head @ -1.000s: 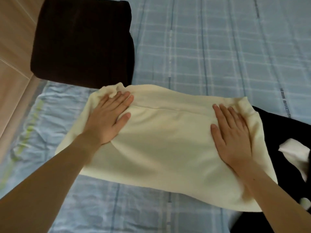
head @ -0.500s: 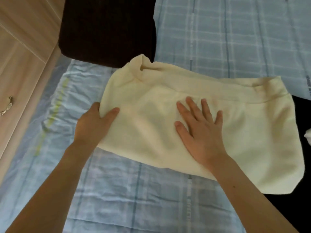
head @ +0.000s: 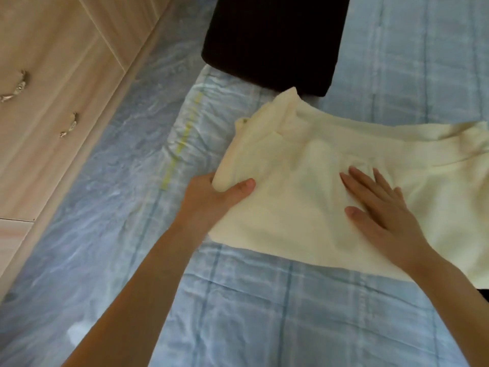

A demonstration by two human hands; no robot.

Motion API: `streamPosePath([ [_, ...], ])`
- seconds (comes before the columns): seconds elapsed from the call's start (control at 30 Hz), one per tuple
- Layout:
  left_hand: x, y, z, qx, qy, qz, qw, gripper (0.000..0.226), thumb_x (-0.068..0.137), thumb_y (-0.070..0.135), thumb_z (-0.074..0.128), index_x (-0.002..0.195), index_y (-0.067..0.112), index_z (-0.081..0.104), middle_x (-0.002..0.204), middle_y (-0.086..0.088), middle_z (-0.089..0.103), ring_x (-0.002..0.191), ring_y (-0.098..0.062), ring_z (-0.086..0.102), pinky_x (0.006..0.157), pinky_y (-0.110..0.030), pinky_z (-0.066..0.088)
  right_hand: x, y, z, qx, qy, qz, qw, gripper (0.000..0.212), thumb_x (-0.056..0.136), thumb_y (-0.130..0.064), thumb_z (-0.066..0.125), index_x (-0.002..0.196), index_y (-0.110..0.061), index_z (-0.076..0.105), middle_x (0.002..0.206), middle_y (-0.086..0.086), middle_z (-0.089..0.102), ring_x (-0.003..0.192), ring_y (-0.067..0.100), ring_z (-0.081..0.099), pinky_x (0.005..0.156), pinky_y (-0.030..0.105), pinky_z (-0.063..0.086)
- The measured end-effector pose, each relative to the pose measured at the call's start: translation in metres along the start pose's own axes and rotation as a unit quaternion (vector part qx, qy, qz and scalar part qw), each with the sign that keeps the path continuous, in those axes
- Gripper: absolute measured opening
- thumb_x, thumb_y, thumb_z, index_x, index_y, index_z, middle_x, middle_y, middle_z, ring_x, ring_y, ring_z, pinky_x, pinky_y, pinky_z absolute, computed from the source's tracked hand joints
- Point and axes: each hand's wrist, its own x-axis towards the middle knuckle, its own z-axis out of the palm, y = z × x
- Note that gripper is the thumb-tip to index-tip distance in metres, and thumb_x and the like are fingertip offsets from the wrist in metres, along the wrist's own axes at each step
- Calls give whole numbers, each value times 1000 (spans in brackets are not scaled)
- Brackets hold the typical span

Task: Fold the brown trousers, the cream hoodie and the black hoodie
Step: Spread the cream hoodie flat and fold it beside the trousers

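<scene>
1. The left hand (head: pixel 211 200) is gripping the left edge of the cream hoodie (head: pixel 304 207), with the thumb lying on top of the fabric and the fingers tucked out of sight beneath it; the pinched edge is bunching up slightly above the thumb.
2. The right hand (head: pixel 381 207) is lying flat, palm down and fingers spread, on the hoodie's upper layer, pressing on it and grasping nothing.
3. The cream hoodie is lying partly folded across the blue checked bedsheet (head: pixel 264 300), stretching from the left hand past the right hand and running out of view at the right side; a seam or folded band is showing just beyond the right hand's fingertips.
4. The brown trousers (head: pixel 275 38) are resting as a dark folded block beyond both hands, their near corner sitting just beside the hoodie's far left corner; whether the two are touching cannot be told.
5. A sliver of something black (head: pixel 483 295) is showing at the frame's edge beside the right forearm, under the hoodie's near edge; it is too small to identify.
6. A wooden cabinet (head: pixel 53 88) with small metal handles (head: pixel 69 125) is standing well out to the left of the left hand, alongside the bed.
</scene>
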Motion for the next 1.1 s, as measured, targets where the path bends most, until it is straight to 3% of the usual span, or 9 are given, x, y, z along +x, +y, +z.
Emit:
streamPosePath([
  [0.2, -38, -29, -82, 23, 66, -27, 997, 49, 43, 63, 86, 73, 27, 72, 70, 22, 72, 64, 4, 68, 50, -13, 49, -26, -65, 37, 35, -46, -56, 997, 56, 91, -64, 32, 145, -67, 19, 156, -41, 12, 151, -2, -7, 121, 42, -7],
  [0.37, -48, -51, -111, 38, 69, -28, 997, 52, 57, 59, 76, 100, 32, 68, 91, 14, 74, 88, -10, 70, 69, -23, 52, -37, -115, 73, -79, 31, -27, 996, 61, 95, -61, 19, 155, -47, 21, 164, -17, 16, 154, 25, 5, 120, 62, 6],
  [0.43, -51, -52, -113, 43, 41, 9, 998, 74, 64, 62, 72, 132, 43, 47, 117, 12, 66, 101, -10, 65, 79, -25, 51, -33, -129, 83, -92, 67, -25, 993, 59, 98, -61, 16, 155, -49, 14, 166, -10, 17, 153, 31, 8, 116, 65, 9],
  [0.53, -54, -53, -119, -12, -30, 83, 996, 81, 79, 54, 69, 136, 72, 15, 141, 12, 54, 121, -10, 59, 99, -35, 47, -18, -134, 96, -133, 38, 5, 990, 59, 95, -66, 5, 152, -57, -3, 168, -9, 7, 154, 32, 2, 115, 68, 9],
  [0.63, -52, -55, -124, 120, -79, 149, 978, 65, 90, 46, 66, 134, 73, 26, 142, 42, 36, 129, 9, 42, 99, -11, 37, -12, -132, 117, -211, 27, 38, 976, 62, 91, -66, 0, 150, -55, -14, 168, -6, -1, 153, 36, -4, 115, 68, 8],
  [0.7, -47, -56, -124, 142, -95, 133, 976, 52, 89, 44, 67, 127, 70, 43, 135, 39, 44, 122, 12, 43, 88, 1, 34, -9, -135, 119, -225, 19, 35, 973, 63, 91, -66, 3, 151, -54, -14, 168, -4, -1, 152, 38, -4, 115, 69, 8],
  [0.87, -38, -60, -127, 96, -90, 74, 989, 59, 82, 43, 74, 127, 69, 46, 142, 27, 41, 129, 0, 39, 94, -13, 34, -14, -116, 89, -199, 55, 2, 978, 61, 96, -66, 15, 154, -54, 2, 166, -5, 19, 151, 38, 14, 113, 69, 16],
  [1.0, -44, -55, -120, 71, -86, 54, 992, 75, 69, 44, 82, 129, 69, 44, 137, 31, 41, 128, 1, 40, 95, -14, 36, -18, -93, 95, -221, 12, 46, 974, 63, 92, -67, 5, 152, -56, -6, 168, -11, 1, 153, 33, 0, 119, 62, 6],
  [1.1, -55, -38, -111, 7, -85, 31, 996, 84, 61, 41, 90, 128, 67, 48, 142, 26, 45, 131, -7, 46, 108, -35, 41, -14, -94, 91, -189, -5, 34, 981, 64, 89, -68, 7, 152, -57, -2, 167, -15, -1, 154, 29, -4, 119, 58, 0],
])
